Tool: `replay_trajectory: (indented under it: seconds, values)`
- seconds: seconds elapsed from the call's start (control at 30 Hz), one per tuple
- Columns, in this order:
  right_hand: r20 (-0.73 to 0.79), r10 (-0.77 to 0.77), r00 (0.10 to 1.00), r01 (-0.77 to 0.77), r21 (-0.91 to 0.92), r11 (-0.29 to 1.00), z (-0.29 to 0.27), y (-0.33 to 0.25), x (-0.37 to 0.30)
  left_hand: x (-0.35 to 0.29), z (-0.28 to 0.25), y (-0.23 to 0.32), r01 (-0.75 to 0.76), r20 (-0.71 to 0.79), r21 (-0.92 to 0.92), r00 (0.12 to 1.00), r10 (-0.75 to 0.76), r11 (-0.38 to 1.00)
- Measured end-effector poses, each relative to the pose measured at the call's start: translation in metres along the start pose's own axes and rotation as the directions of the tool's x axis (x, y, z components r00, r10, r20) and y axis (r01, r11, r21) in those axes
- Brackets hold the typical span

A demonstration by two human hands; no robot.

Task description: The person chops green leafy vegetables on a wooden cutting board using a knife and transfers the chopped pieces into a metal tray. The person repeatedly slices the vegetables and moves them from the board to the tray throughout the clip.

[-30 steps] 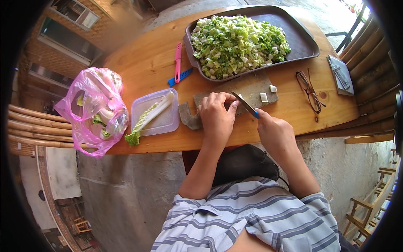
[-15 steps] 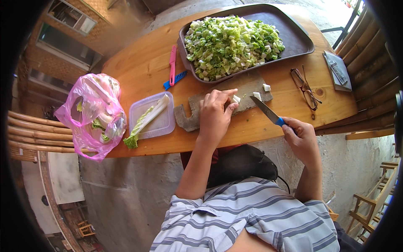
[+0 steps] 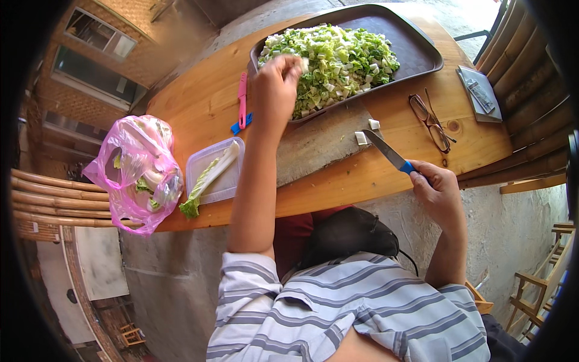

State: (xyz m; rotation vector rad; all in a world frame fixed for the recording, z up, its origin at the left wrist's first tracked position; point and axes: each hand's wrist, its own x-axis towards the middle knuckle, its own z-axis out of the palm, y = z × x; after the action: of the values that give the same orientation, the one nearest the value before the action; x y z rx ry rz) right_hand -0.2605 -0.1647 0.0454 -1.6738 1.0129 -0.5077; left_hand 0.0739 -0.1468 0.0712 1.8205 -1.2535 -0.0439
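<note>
Tray (image 3: 422, 51) behind cutting board (image 3: 319, 142); container (image 3: 208, 175) left, glasses (image 3: 429, 122) right.

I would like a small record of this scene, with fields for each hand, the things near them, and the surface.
left hand: raised over the near edge of the dark rectangular tray, closed on pale chopped pieces
right hand: grips the blue-handled knife, blade pointing at the grey cutting board
tray contents: heap of chopped green and white leaves
on board: two white stem pieces
left side: clear plastic box with a leaf stalk, pink plastic bag
also: eyeglasses, pink peeler
surface: wooden table
</note>
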Motion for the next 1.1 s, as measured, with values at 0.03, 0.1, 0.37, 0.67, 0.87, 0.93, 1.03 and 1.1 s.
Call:
replay_trajectory:
  seconds: [0.03,0.1,0.37,0.67,0.87,0.93,1.03,1.1]
  values:
    - [-0.013,-0.004,1.0,0.004,-0.003,1.0,-0.002,-0.002,0.0,0.019,0.003,-0.001,-0.018,-0.015,0.025,1.0,0.018,1.0]
    - [-0.044,-0.007,0.999,0.009,0.029,1.0,-0.005,-0.003,-0.001,0.026,0.007,-0.002,-0.1,0.004,0.105,0.995,0.1,0.989]
    - [-0.093,0.019,0.995,-0.014,0.062,0.998,-0.022,0.007,-0.002,-0.043,0.043,0.019,-0.317,0.591,-0.046,0.756,0.281,0.947]
    - [-0.059,0.037,0.998,-0.031,0.1,0.995,-0.013,0.006,0.0,-0.053,0.037,0.013,-0.336,0.58,-0.165,0.727,0.367,0.927]
    - [-0.061,0.019,0.998,-0.01,0.147,0.989,-0.001,0.0,-0.002,-0.061,0.028,0.018,-0.348,0.466,-0.006,0.828,0.311,0.937]
    - [-0.089,-0.013,0.996,0.017,0.047,0.999,0.01,-0.003,-0.003,-0.078,0.023,0.017,-0.314,0.37,0.137,0.896,0.246,0.939]
    - [-0.085,-0.121,0.989,0.109,-0.137,0.985,0.033,-0.007,-0.003,-0.109,0.019,0.018,-0.163,0.221,0.228,0.969,0.112,0.96]
    - [-0.065,-0.225,0.972,0.202,-0.25,0.947,0.049,-0.012,-0.001,-0.123,0.021,0.018,-0.072,0.133,0.24,0.99,0.041,0.968]
